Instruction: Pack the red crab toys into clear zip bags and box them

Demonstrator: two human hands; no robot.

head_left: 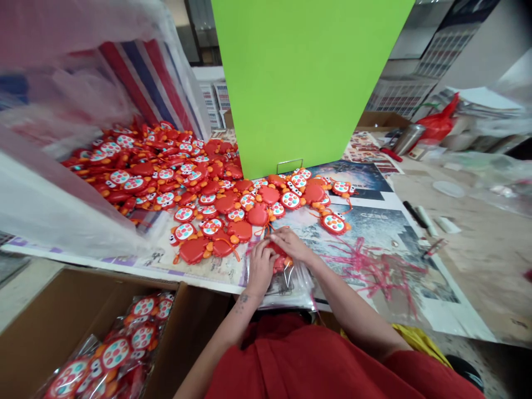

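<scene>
My left hand [261, 267] and my right hand [291, 244] meet at the table's near edge, both closed on one red crab toy [279, 259] that lies on a stack of clear plastic bags [291, 284]. A big heap of red crab toys [166, 172] with dotted white faces spreads from the left back to the middle. One single crab toy [333, 223] lies apart to the right. A bunch of pink ties [369, 266] lies just right of my right hand.
A green board [303, 83] stands upright behind the toys. A cardboard box [62, 321] at lower left holds bagged crab toys [112, 354]. A large plastic sack [54, 210] lies at left. Pens [419, 217], a steel cup [406, 138] and a red bag [440, 124] are at right.
</scene>
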